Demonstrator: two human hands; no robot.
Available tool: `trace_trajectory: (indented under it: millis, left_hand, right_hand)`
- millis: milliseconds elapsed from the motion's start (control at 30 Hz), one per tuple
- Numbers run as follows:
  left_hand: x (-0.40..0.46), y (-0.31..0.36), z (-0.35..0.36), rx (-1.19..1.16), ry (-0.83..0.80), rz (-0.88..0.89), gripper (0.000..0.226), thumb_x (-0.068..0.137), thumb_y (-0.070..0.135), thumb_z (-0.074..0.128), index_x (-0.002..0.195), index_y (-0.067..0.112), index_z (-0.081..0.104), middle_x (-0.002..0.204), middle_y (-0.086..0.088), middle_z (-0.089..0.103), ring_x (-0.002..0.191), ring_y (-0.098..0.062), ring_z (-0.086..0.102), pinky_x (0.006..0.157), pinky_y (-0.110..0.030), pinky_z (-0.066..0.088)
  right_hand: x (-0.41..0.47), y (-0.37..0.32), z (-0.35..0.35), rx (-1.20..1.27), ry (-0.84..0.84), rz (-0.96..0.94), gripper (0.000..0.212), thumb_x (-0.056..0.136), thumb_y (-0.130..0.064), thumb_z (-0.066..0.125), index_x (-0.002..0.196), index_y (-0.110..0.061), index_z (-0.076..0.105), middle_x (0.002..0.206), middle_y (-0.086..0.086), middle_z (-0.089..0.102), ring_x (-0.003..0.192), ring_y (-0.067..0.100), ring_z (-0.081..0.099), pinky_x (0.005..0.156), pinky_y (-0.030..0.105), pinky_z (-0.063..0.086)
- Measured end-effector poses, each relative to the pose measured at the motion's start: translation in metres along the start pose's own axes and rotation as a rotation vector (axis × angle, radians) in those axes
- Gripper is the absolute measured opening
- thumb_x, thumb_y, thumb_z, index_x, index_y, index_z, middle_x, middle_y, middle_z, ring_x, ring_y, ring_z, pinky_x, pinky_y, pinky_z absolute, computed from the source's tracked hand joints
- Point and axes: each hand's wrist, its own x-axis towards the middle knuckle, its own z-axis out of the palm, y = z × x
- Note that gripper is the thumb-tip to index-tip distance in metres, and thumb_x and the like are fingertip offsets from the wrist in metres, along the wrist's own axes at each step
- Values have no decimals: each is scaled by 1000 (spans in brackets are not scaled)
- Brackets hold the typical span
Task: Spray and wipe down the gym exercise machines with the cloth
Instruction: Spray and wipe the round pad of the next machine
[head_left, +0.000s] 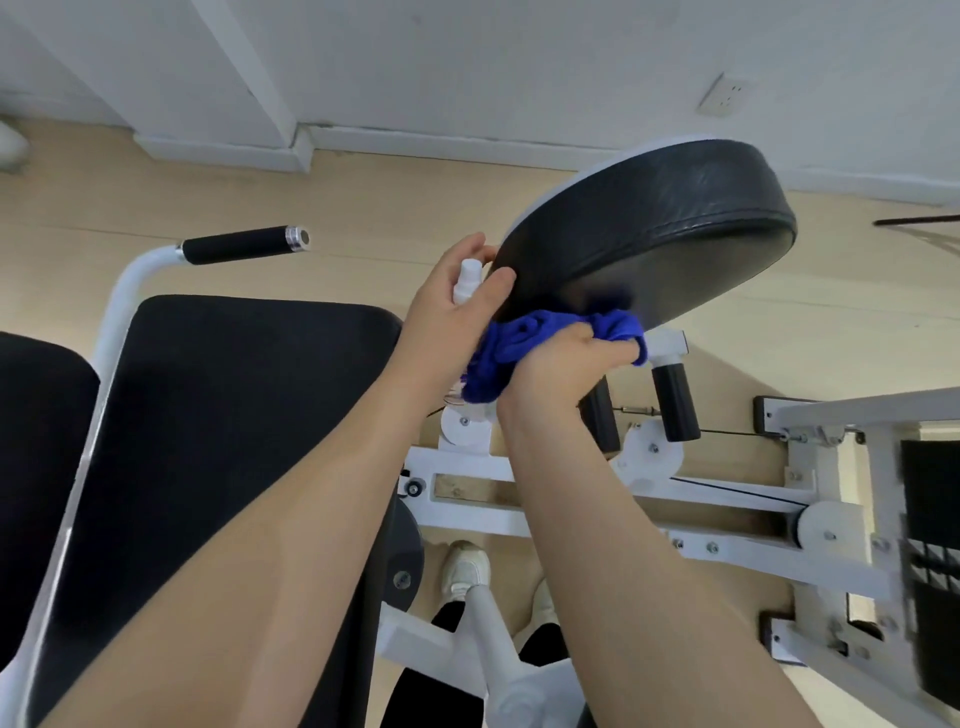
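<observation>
A round black padded cushion (654, 228) of the white gym machine tilts toward me in the upper middle. My right hand (561, 371) grips a bunched blue cloth (524, 345) and presses it against the cushion's lower edge. My left hand (457, 306) holds a small white spray bottle (467, 278) upright, with the thumb touching the cushion's left rim. Most of the bottle is hidden behind the hand.
A black bench pad (223, 467) fills the lower left, with a white arm ending in a black foam handle (241, 248). The white machine frame (727, 514) with cables, pulleys and two black rollers (675, 402) lies to the right. My shoes (467, 569) stand below.
</observation>
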Motion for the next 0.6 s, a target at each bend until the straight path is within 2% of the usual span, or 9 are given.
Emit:
trace_trajectory:
  millis: [67,133,200,267,300,367,467,533,600]
  left_hand:
    - [8,3,0,40,-13,27,50,95,27,52,142,24,36,116,26,47,91,19,52,75,-6,46]
    - [13,3,0,46,-27,29,51,95,25,54,142,22,36,119,23,47,88,15,55,69,-7,46]
    - [14,1,1,63,-43,20,52,93,25,56,141,23,37,122,21,48,98,6,55,79,-12,46]
    - [14,2,0,86,-44,32,52,92,23,58,140,23,39,121,21,49,103,9,52,87,-13,43]
    - [16,2,-1,86,-47,34,51,91,21,59,139,23,40,118,23,50,102,11,52,88,-13,42]
    - [18,1,-3,89,-48,41,50,90,22,60,137,24,42,113,29,50,91,10,56,82,-16,45]
    - [18,-2,-3,69,-32,59,53,89,21,62,138,23,41,114,26,52,56,-6,55,63,-23,48]
    - [17,-6,-2,44,-11,64,56,85,25,65,136,25,42,114,24,53,50,-8,51,60,-24,48]
    - [15,-7,1,0,-8,56,58,75,32,65,129,30,43,114,22,54,49,-8,51,59,-24,47]
  right_hand:
    - [5,3,4,-2,-92,187,35,103,-21,17,130,-8,33,139,25,38,116,41,46,107,50,30]
    - [14,-5,2,6,-112,317,40,103,-15,14,126,-2,44,130,27,46,114,44,47,110,48,26]
    - [13,-17,-4,55,-89,448,41,99,-5,22,126,-11,52,130,18,54,117,31,52,103,36,34]
    - [9,-24,-8,117,-157,520,33,95,-4,29,98,-16,60,104,15,63,95,26,58,91,33,40]
    - [7,-22,-11,159,-171,540,25,94,-6,33,84,-14,55,91,11,61,84,24,56,85,33,42]
    - [19,-2,-11,153,-177,541,20,93,-7,34,78,-12,46,92,10,61,80,22,53,81,32,42]
    - [47,21,0,75,-108,599,24,96,-9,34,74,-9,43,81,8,53,71,21,49,79,33,46]
    - [59,33,4,117,-63,656,20,95,-11,38,78,-6,47,79,10,52,76,23,52,82,36,47]
    - [54,31,-2,134,-101,649,21,95,-12,36,79,-7,47,77,10,52,71,23,50,72,33,43]
